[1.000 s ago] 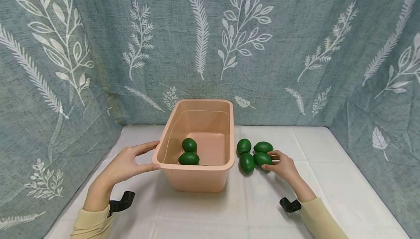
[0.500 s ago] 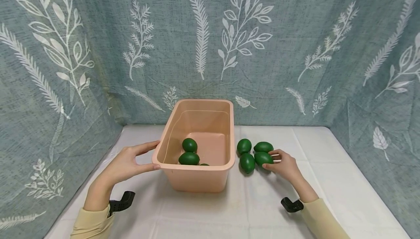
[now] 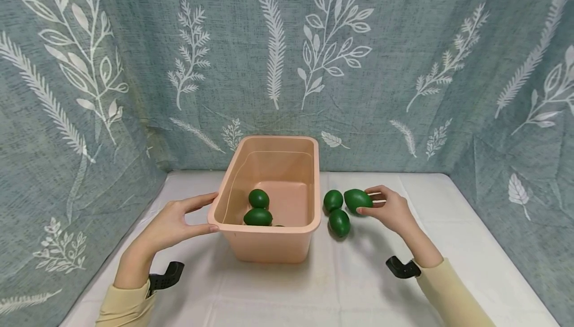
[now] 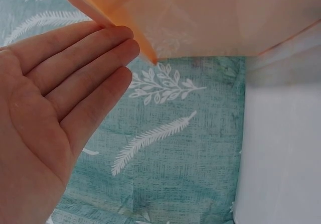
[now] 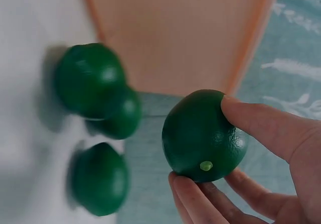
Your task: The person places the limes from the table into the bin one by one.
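My right hand (image 3: 389, 210) pinches a dark green lime (image 5: 203, 136) between thumb and fingers, raised off the table. Beside it on the cloth lie two more limes, a nearer lime (image 3: 339, 223) and a farther lime (image 3: 333, 201). A third loose lime (image 5: 100, 180) shows in the right wrist view; in the head view the held one hides it. My left hand (image 3: 175, 225) touches the left near corner of a peach plastic bin (image 3: 269, 229), thumb and fingers fairly straight at its rim. Inside the bin are a lime (image 3: 258, 217), another lime (image 3: 258, 198) and a sliver of green behind the front rim.
A white cloth covers the table (image 3: 269, 297). Blue-green leaf-patterned curtains (image 3: 287, 68) stand behind it and on both sides. Each wrist carries a black camera mount, the left mount (image 3: 167, 275) and the right mount (image 3: 402, 267).
My right hand has lifted a lime from the group of limes, up and slightly away from me. The left hand and the bin have stayed in place.
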{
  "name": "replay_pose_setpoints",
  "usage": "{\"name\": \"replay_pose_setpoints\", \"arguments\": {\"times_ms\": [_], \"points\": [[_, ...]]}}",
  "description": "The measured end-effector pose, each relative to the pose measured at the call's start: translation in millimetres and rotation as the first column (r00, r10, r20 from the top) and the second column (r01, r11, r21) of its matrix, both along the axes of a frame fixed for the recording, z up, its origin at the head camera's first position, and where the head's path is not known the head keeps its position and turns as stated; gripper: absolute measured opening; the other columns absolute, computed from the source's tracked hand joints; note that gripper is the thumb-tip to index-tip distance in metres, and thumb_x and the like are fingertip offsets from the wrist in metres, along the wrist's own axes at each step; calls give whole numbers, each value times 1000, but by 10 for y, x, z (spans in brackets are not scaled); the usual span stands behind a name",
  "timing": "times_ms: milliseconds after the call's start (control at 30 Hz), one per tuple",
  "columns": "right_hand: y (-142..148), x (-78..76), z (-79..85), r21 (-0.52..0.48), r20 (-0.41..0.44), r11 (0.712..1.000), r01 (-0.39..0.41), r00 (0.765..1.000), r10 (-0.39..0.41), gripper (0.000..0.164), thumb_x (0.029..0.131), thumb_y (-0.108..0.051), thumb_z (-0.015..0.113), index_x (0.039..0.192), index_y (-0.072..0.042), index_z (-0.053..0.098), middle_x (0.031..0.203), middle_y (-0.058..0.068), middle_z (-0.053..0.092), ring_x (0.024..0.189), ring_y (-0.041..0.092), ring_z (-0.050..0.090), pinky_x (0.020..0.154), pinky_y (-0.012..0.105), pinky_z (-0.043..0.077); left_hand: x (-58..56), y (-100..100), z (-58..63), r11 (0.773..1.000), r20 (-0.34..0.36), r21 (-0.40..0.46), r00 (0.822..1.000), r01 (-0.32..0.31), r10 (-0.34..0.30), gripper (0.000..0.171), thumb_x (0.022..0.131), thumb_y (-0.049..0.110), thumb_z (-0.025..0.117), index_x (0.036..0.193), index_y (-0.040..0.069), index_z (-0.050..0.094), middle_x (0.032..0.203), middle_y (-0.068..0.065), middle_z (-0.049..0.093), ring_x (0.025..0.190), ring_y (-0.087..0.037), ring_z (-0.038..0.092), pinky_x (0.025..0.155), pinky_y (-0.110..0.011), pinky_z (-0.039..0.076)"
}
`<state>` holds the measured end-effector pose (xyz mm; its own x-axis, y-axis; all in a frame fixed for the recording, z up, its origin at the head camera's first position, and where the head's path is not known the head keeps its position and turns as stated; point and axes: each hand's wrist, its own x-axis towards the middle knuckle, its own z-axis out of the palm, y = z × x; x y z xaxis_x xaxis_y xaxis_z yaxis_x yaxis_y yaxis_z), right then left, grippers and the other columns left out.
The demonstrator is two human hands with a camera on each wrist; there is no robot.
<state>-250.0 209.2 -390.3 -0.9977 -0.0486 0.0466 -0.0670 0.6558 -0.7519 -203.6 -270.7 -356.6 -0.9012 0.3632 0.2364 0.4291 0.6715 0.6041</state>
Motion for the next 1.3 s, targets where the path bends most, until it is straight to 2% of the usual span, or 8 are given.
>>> {"name": "replay_pose_setpoints", "arguments": {"times_ms": [333,767,967,1300], "points": [[-149,-26,469,25,-26,997,-68,997,68,64,78,-37,78,130,-10,53,128,19,57,113,36,60,85,44,55,-7,-7,-16,1000,2,10,1000,0,0,69,78,40,77,138,20,52,138,-1,54,127,-33,50,97,-56,44],[-427,-100,892,70,-67,992,-105,992,110,63,77,-38,78,129,-13,53,128,14,59,112,31,62,87,45,54,2,5,2,1000,1,11,1000,10,-10,66,79,39,76,138,19,52,137,-3,54,126,-36,50,97,-57,44],[-587,-131,1044,100,-67,987,-123,989,130,61,76,-39,78,128,-15,54,128,11,59,111,28,62,85,43,55,4,-3,-9,1000,2,10,1000,6,-6,67,79,39,76,138,19,51,138,-3,54,126,-36,50,97,-58,43],[-842,-219,1182,142,-31,978,-155,986,161,62,74,-41,79,127,-19,54,126,5,60,113,25,60,83,40,55,-4,-6,-5,1000,7,-6,1000,2,-2,68,80,41,75,139,18,50,138,-4,53,127,-36,49,97,-59,43]]}}
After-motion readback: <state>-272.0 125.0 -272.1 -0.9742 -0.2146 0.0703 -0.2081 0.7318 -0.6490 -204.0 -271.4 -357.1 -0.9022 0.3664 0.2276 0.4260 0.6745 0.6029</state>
